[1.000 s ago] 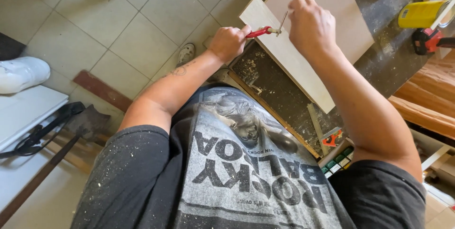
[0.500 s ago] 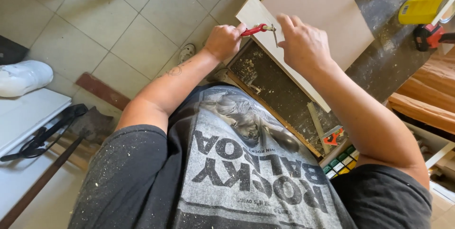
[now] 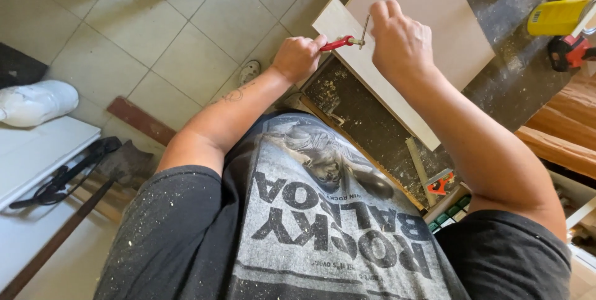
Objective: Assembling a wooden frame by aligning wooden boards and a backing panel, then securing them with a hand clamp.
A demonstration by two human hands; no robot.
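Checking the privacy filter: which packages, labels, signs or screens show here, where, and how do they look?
Yellow container: upper right on the workbench, rounded, yellow with a small dark label.
T-shirt print: on the person's grey shirt, bottom centre, large dark block letters under a greyscale picture.
No signs or screens visible.

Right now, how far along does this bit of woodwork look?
Done: sawdust on the workbench suggests cutting has already happened, and a pale narrow board lies against a wider panel. In hand: the left hand grips a red-handled tool while the right hand steadies a thin metal pin on the board. Left: the pin stands well proud, not yet driven in.
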